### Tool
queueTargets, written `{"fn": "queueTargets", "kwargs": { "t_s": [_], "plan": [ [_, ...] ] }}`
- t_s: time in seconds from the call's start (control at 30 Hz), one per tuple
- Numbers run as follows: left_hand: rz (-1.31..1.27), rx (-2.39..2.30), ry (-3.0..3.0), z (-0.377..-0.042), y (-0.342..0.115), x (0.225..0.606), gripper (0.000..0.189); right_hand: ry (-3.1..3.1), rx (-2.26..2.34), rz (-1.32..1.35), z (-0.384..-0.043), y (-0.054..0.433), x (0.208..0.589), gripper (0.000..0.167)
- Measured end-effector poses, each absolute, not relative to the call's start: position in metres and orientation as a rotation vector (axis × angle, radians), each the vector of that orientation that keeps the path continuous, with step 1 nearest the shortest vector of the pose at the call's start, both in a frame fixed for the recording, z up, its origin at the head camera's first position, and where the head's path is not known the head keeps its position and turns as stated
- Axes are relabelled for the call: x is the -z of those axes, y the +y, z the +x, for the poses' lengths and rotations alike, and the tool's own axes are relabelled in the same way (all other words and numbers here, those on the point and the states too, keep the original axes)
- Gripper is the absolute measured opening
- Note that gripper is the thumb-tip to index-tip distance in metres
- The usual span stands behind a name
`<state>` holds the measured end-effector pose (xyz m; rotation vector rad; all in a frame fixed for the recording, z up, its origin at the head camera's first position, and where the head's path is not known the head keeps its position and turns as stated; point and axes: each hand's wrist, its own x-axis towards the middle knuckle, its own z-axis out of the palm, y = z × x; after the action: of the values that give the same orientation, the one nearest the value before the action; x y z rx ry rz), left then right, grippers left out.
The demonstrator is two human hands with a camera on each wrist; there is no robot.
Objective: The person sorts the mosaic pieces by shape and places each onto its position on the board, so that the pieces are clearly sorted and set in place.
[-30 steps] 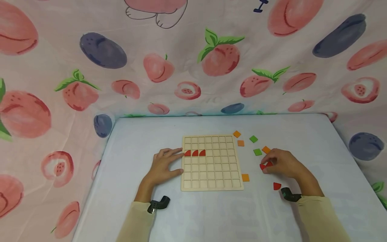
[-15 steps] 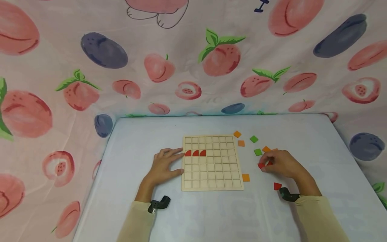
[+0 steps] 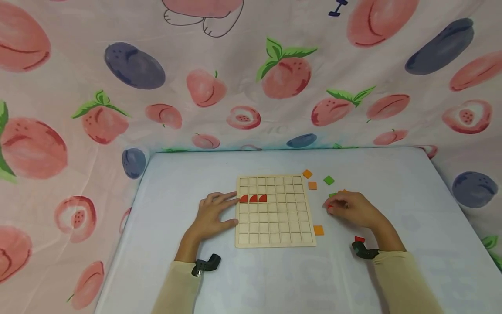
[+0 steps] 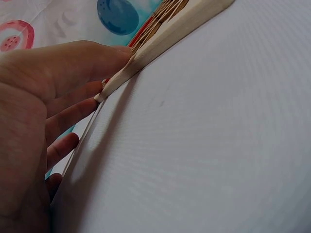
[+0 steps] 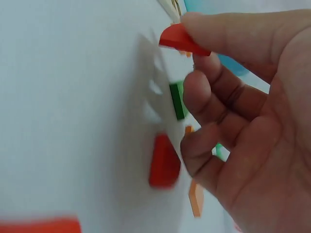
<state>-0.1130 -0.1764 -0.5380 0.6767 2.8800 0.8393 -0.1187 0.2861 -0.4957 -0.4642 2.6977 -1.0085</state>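
A square wooden grid board [image 3: 280, 218] lies on the white table. Three red quarter-circle tiles [image 3: 253, 199] sit side by side in its third row from the far edge, starting at the left. My left hand [image 3: 211, 216] rests at the board's left edge, fingers spread and thumb touching the rim [image 4: 133, 65]. To the right of the board, my right hand [image 3: 354, 210] pinches a red quarter-circle tile [image 5: 172, 39] between thumb and fingertips, raised off the table. Under that hand, in the right wrist view, lies another red tile [image 5: 165, 162].
Orange square tiles [image 3: 312, 186] and green ones [image 3: 329, 180] are scattered right of the board. One orange tile [image 3: 319, 230] lies close by its right edge. A red tile [image 3: 359, 239] lies near my right wrist camera [image 3: 364, 250]. Fruit-print cloth [image 3: 243, 65] hangs behind the table.
My right hand has moved left and slightly away from me, toward the board, carrying the red tile off the spot beside the other one. The left hand and board have stayed put.
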Motion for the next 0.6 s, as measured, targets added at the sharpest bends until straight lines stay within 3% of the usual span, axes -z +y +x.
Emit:
{"fn": "queueTargets", "kwargs": {
  "t_s": [0.3, 0.6],
  "plan": [
    [0.663, -0.839, 2.872, -0.113, -0.176, 0.538, 0.065, 2.655, 1.118, -0.347, -0.127, 0.26, 0.497, 0.005],
    [0.665, -0.851, 2.867, -0.112, -0.177, 0.537, 0.064, 2.585, 1.274, -0.282, -0.132, 0.234, 0.504, 0.013]
  ]
}}
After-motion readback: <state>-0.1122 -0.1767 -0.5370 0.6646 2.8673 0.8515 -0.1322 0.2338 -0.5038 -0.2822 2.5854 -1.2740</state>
